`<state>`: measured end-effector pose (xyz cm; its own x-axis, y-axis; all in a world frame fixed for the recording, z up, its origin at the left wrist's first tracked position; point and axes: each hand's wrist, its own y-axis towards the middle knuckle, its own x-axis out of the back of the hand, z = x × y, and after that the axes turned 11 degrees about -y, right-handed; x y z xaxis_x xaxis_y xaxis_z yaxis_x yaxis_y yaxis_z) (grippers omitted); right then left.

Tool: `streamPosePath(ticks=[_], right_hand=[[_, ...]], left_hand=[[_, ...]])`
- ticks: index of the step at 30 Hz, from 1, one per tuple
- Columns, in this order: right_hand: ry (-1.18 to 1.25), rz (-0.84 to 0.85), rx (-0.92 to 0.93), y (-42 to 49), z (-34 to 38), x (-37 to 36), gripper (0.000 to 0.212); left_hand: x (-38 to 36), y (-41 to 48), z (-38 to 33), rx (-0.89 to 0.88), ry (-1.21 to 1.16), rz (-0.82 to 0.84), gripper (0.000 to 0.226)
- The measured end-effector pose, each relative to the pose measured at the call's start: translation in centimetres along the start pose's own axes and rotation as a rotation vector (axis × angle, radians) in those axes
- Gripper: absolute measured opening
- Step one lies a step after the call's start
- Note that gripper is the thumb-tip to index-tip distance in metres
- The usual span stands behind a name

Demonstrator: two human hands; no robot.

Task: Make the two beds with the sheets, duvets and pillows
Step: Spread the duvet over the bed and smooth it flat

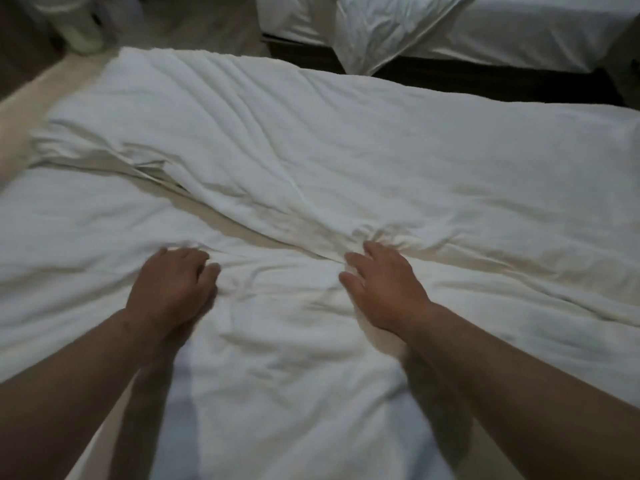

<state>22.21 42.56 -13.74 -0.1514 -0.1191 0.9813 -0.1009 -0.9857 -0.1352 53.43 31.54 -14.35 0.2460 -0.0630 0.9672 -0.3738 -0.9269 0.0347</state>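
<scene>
Two bare hands lie on the white duvet (346, 150), which is spread with many wrinkles over the near bed and is folded back along a slanting crease in the middle. The left hand (173, 282) has its fingers curled down into the cloth and grips a small bunch of it; folds run out from the knuckles. The right hand (384, 289) lies flat, fingers straight and a little spread, pressing on the duvet with the fingertips at the crease. Behind, the second bed (536, 32) has a white bundle (388, 32) hanging over its edge; whether this is a pillow or a duvet I cannot tell.
</scene>
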Motion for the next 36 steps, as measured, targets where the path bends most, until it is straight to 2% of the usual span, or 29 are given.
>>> streamPosePath(ticks=[2,5,8,13,21,32,36], right_hand=[[0.029,-0.034,0.02,2.0,3.3,-0.4,0.057],[0.011,-0.004,0.046,4.3,8.1,-1.6,0.075],[-0.047,-0.011,0.025,4.7,10.9,-4.3,0.088],[-0.113,-0.204,0.002,5.0,10.7,-7.9,0.068],[-0.141,-0.402,0.023,6.3,10.3,-9.5,0.06],[-0.226,-0.324,-0.009,6.7,11.2,-8.9,0.063],[-0.242,-0.238,-0.123,6.3,12.8,-7.8,0.062]], left_hand=[[-0.2,-0.7,3.7,0.032,0.053,-0.041,0.045],[-2.3,-2.6,7.0,0.074,0.061,-0.052,0.074],[-4.1,-3.0,7.5,0.113,-0.013,-0.05,0.081],[-5.6,-1.7,7.8,0.077,-0.004,-0.048,0.082],[-6.9,-0.8,7.9,0.094,-0.016,-0.096,0.079],[-7.6,0.3,8.2,0.039,-0.134,-0.114,0.079],[-5.0,0.1,9.0,-0.083,-0.438,-0.152,0.069]])
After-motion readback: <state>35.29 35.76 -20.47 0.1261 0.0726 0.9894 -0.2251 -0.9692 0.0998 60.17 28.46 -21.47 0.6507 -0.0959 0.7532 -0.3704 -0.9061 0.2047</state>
